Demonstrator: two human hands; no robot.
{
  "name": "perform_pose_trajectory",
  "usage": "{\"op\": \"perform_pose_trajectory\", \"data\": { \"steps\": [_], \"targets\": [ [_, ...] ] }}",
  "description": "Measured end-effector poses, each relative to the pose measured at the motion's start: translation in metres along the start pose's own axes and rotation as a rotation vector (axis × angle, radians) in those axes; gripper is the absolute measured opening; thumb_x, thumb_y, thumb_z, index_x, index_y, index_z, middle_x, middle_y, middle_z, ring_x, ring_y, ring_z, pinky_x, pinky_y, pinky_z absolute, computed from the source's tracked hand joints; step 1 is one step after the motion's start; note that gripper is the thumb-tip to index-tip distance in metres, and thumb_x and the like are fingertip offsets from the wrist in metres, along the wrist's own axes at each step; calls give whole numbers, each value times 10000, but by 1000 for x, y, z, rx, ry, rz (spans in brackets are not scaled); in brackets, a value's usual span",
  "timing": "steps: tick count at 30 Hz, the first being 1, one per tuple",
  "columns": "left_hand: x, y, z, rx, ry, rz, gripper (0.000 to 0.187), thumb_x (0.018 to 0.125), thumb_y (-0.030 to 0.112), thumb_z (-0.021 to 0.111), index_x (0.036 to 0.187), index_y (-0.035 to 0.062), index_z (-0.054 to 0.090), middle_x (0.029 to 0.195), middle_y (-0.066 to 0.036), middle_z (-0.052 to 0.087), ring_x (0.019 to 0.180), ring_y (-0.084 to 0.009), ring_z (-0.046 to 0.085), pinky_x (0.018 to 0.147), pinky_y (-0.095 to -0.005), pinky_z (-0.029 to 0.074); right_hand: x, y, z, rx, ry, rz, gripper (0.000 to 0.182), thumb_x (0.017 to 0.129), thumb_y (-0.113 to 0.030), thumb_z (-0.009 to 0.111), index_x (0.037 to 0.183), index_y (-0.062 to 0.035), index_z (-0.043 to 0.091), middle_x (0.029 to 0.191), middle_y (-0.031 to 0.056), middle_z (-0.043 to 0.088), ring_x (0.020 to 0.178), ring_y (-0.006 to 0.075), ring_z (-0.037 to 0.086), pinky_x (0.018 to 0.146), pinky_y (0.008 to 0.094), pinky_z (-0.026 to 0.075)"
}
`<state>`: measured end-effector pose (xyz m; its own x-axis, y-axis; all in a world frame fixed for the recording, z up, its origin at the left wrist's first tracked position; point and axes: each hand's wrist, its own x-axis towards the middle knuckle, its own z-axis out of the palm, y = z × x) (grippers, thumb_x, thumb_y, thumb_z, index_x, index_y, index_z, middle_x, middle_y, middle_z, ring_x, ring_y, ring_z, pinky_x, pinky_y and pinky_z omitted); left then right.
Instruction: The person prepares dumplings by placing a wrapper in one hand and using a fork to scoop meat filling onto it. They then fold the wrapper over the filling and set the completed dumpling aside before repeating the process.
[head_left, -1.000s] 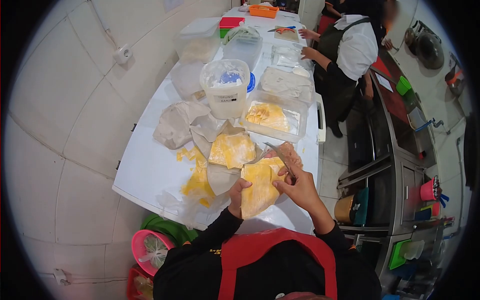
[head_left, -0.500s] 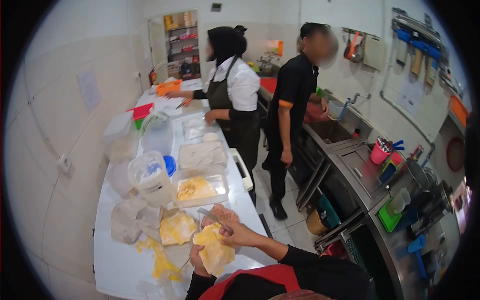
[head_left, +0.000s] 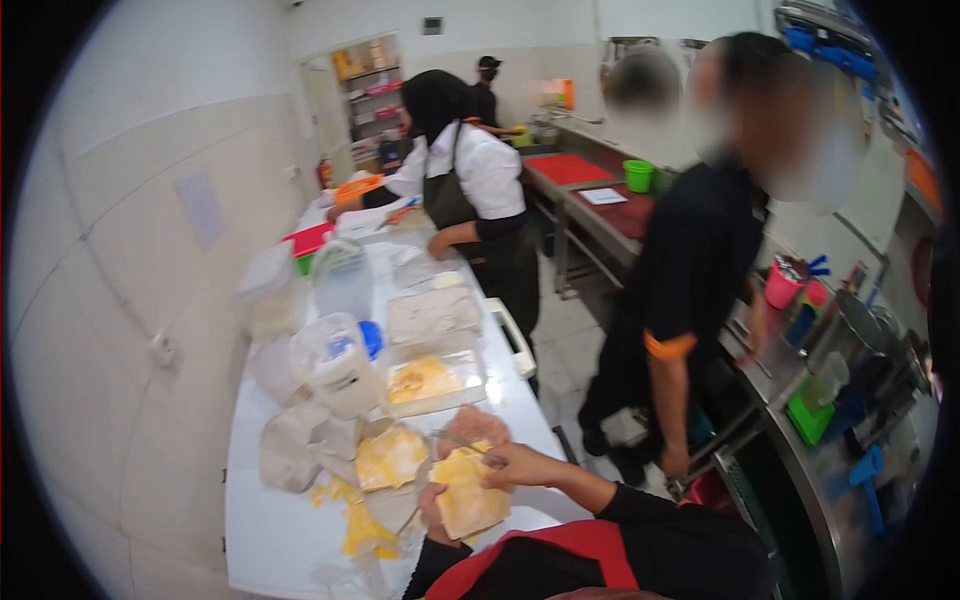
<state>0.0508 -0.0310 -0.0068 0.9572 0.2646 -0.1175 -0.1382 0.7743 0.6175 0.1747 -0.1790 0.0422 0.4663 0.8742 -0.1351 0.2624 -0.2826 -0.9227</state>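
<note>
A yellow, floury square sheet of dough [head_left: 470, 497], possibly several stacked, lies across my left hand [head_left: 432, 512], whose fingers grip its left edge. Over its top edge, my right hand [head_left: 520, 466] is closed around a slim flat metal utensil [head_left: 452, 438], its far end pointing left; its exact kind is blurred. Pinkish minced meat [head_left: 482, 424] sits just beyond the sheet. To the left lies another pile of yellow dough sheets [head_left: 390, 458], with torn yellow scraps [head_left: 368, 530] nearer my body.
Past the dough are a shallow clear tub [head_left: 478, 392] with yellow contents, a tall clear container [head_left: 335, 368] and a crumpled cloth-like wrap [head_left: 290, 450]. A person in a white shirt [head_left: 490, 180] works along the table. Another in black [head_left: 680, 270] stands close on my right.
My view has shifted, so the table sits further right. The person in black has come nearer on my right. Both hands keep their hold, and the utensil is now lower over the sheet's top edge.
</note>
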Motion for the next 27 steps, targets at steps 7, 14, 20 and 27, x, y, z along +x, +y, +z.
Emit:
{"op": "perform_pose_trajectory", "data": {
  "steps": [7,14,20,27],
  "targets": [
    [9,2,-13,-530,-163,-20,590,797,326,422,1247,-54,444,1211,-234,527,1105,-365,530,970,-459,410,-5,-32,7,-222,140,-130,255,750,-238,692,902,-48,616,779,97,649,709,188,626,635,308,480],
    [14,17,12,-240,150,2,616,831,371,399,1279,-52,414,1259,-216,501,1095,-329,537,991,-402,392,-22,-44,10,-478,259,-487,239,684,-126,680,913,-113,614,833,81,640,771,267,641,647,349,509],
    [24,30,-5,-512,-144,35,651,758,268,434,1332,-32,369,1332,-200,437,1193,-315,457,1041,-392,327,-44,-69,-10,-427,17,-474,233,667,-25,672,889,-92,650,795,65,667,703,229,660,602,297,515],
    [-4,58,-36,-490,-48,288,744,717,234,441,1388,-36,271,1378,-236,363,1258,-349,387,1068,-421,286,-9,-85,-58,-669,-124,-344,240,667,-85,699,898,-125,647,763,85,659,694,258,646,623,319,500]
  ]
}}
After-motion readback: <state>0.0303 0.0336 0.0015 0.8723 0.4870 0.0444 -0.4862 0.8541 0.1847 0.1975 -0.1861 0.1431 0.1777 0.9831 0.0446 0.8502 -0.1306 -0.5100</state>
